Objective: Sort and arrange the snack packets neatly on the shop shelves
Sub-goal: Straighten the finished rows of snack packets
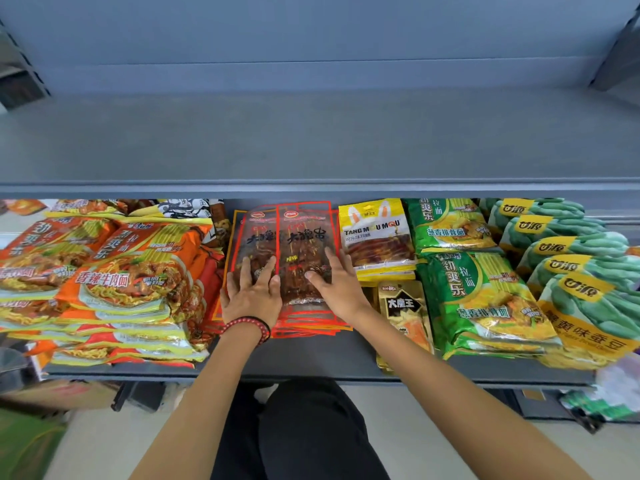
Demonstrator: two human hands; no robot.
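Lower shelf [311, 363], middle section: a stack of red-edged packets [301, 233] with dark contents lies flat, its near edges fanned unevenly. Two packets sit side by side on top, touching along their long edges.

Left hand [251, 294]: palm down on the left top packet, fingers straight and spread, not curled round anything. A red and black bead bracelet [249, 325] is on that wrist.

Right hand [337, 282]: palm down on the right top packet, fingers straight and spread, thumb angled inward towards the left hand. The two hands are close but apart — neither pinches nor lifts a packet.

Left of the stack: orange noodle packets [131, 271] in overlapping piles, tilted and touching the stack's left side. A black-and-white packet [187, 206] shows behind them.

Right of the stack: a yellow packet [377, 237] with rabbit ears printed on it lies just beside the red-edged ones, and a gold packet [405, 306] lies nearer the front edge, below it. Further right are green noodle packets [485, 299] in two rows, front and back, then a row of overlapping green and yellow bean packets [581, 268] at the far right end.

Upper shelf [311, 143]: grey surface, directly above the stocked one.

Below the lower shelf the person's black trousers [311, 427] are visible — the objects on the floor to either side are too blurred to identify.
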